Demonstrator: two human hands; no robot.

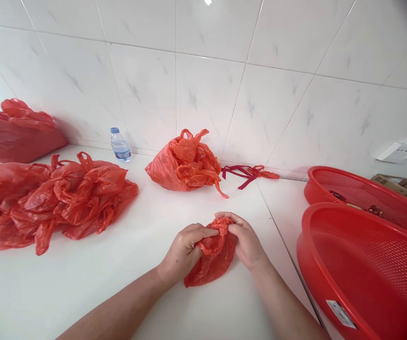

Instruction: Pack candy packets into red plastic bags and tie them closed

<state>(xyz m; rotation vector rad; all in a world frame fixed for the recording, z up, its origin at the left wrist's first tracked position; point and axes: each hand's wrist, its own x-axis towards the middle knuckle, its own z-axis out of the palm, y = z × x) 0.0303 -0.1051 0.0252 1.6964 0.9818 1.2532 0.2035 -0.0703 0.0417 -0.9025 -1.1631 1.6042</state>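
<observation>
A small red plastic bag (210, 269) lies on the white table in front of me, its top twisted into a knot with a loop of handle. My left hand (185, 248) pinches the loop and the bag's left side. On the other side, my right hand (244, 238) grips the bag beside the knot, thumb on the knot and fingers behind it. The fingertips of both hands are partly hidden by the plastic. What the bag contains cannot be made out.
Several knotted red bags (72, 193) are heaped at left, a larger red bag (19, 134) behind them. Near the wall stand a water bottle (120, 145), a stuffed red bag (168, 165) and dark red ribbon (248, 175). Two red plastic baskets (311, 236) fill the right side.
</observation>
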